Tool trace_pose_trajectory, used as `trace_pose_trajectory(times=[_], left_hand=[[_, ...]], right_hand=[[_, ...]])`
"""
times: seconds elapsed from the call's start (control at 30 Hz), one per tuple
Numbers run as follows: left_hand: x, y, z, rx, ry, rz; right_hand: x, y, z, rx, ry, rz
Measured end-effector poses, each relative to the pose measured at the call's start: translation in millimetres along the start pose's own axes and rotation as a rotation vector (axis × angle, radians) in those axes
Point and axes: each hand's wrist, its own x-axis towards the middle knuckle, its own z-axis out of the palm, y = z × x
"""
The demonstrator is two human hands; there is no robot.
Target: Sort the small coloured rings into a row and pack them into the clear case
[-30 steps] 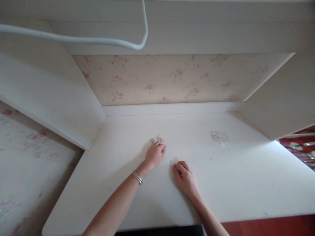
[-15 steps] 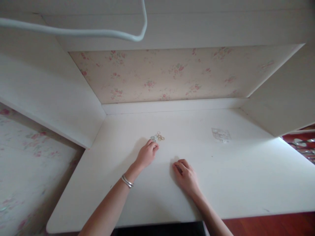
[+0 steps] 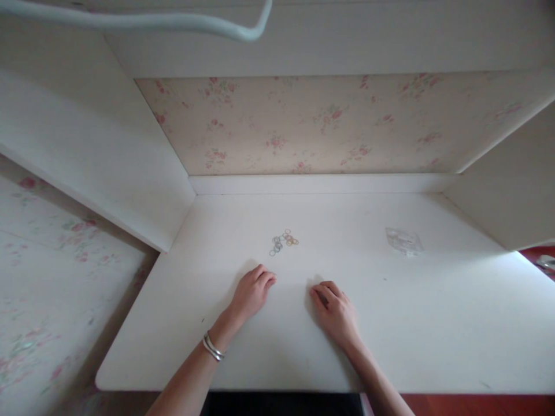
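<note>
Several small thin rings [image 3: 286,237], some silvery and some gold-coloured, lie in a loose cluster on the white desktop [image 3: 243,358]. Just in front of them is my left hand [image 3: 251,293], thumb and fingers pinched together. Whatever its fingertips hold, if anything, is too small to make out. A silver bangle [image 3: 213,348] circles the left wrist. My right hand [image 3: 336,312] rests on the desk to the right, apart from the rings. Its fingers are curled towards the thumb, and their inner side is hidden.
A clear plastic bag [image 3: 404,241] lies at the right rear of the desk. White side panels and a low back ledge [image 3: 321,184] bound the surface. A pale cable or bar [image 3: 173,22] crosses the upper left, and a reddish floor shows below the front edge.
My left hand has drawn back from the rings towards me, still pinched. The right hand stays on the desk in nearly the same pose. The camera view has shifted slightly.
</note>
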Motion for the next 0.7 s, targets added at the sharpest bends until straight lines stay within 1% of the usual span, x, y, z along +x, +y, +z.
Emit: trace_pose_trajectory(times=[0.33,0.47,0.6,0.7], left_hand=[[-4.0,-2.1,3.4,0.05,-0.014,0.004],[-3.2,-3.3,4.2,0.057,-0.013,0.004],[-3.2,-2.9,3.1,0.086,-0.02,0.02],[-3.3,-3.2,4.3,0.093,-0.006,0.023]], right_hand=[[0.7,-0.2,1.1,0.019,0.027,0.0],[-0.5,-0.1,0.8,0.135,0.051,0.016],[-1.2,0.6,1.5,0.278,0.075,0.075],[4.5,-3.4,0.0,0.306,0.089,0.087]])
